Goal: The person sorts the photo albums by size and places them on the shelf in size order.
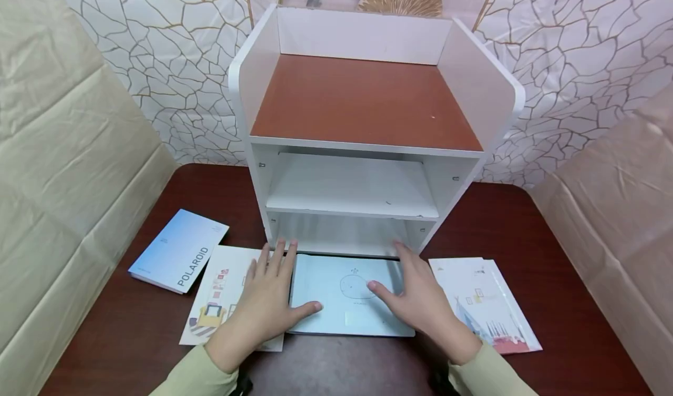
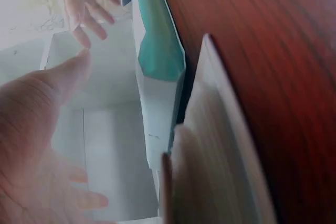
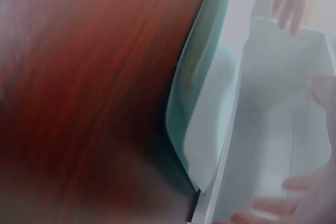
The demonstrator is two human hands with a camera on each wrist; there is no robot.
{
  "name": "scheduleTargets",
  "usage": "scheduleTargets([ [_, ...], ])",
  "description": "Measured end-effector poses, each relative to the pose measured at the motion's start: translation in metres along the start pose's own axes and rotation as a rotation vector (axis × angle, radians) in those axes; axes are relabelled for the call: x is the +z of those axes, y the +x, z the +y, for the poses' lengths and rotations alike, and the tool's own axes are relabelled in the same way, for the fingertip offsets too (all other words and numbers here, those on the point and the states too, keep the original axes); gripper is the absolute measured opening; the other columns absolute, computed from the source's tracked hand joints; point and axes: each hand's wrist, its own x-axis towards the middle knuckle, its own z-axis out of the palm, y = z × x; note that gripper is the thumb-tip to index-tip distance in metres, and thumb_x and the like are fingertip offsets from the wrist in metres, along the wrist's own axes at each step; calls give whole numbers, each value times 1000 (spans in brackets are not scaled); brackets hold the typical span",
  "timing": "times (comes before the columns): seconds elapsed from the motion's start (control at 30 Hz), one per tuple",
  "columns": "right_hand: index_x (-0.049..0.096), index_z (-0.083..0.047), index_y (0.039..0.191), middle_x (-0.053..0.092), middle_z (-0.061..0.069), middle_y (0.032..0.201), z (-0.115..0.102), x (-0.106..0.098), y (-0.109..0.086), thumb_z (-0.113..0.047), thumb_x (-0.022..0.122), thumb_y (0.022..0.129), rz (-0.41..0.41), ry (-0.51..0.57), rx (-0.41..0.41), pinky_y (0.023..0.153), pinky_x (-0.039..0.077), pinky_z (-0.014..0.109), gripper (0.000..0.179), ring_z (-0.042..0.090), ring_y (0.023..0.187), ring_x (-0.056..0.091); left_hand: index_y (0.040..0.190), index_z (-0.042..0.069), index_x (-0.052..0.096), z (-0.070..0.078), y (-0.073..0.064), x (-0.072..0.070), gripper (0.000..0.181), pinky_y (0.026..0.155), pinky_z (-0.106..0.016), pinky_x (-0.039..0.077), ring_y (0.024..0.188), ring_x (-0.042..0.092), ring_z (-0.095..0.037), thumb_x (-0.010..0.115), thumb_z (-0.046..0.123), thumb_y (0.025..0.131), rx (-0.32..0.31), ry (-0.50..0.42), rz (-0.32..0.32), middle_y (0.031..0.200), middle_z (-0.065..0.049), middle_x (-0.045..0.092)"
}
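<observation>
A pale blue notebook point(image 1: 326, 285) with a whale-like line drawing lies flat on the table, its far edge right at the cabinet's bottom shelf. My left hand point(image 1: 268, 302) is over its left side, fingers spread and straight, thumb reaching across the cover. Over the right side is my right hand point(image 1: 420, 297), also spread, its thumb beside the drawing. In the left wrist view the notebook's teal and white edge point(image 2: 157, 61) shows below the left hand point(image 2: 37, 124). The right wrist view has its curved side point(image 3: 210, 98) next to the right hand point(image 3: 310, 192). Neither hand grips anything.
A white cabinet point(image 1: 368, 145) with a brown top stands behind the notebook. Left are a blue POLAROID book point(image 1: 179, 250) and a white illustrated booklet point(image 1: 215, 302), partly under my left forearm. White booklets point(image 1: 484, 302) lie at right on the dark red table point(image 1: 568, 326).
</observation>
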Motion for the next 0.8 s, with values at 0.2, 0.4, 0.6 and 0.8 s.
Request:
scheduleTargets([
  [0.2,15,0,152,33,27,148,3,-6,-3,-67,65,80,-129,244,228,100,39,55,110,39,131,40,156,14,5,4,-3,-2,122,108,-53,30,142,21,-32,77,63,71,-84,-355,-80,158,-14,18],
  [0.4,14,0,151,42,28,141,4,-9,-4,-61,68,81,-222,336,314,93,46,51,107,38,122,49,156,11,5,7,-4,-2,122,110,-49,28,143,19,-26,79,57,71,-121,-471,-124,158,-14,17],
  [0.6,17,2,150,43,29,139,7,-6,-4,-49,73,83,-241,376,318,91,47,49,101,38,119,50,155,9,5,7,-5,-1,117,109,-53,28,143,18,-30,78,52,75,-128,-522,-163,157,-18,16],
  [0.8,17,6,148,42,28,138,9,-4,-4,-39,74,85,-250,374,306,88,48,47,97,36,114,52,154,5,7,6,-2,0,107,107,-53,32,140,23,-36,77,39,81,-140,-579,-164,155,-23,15],
])
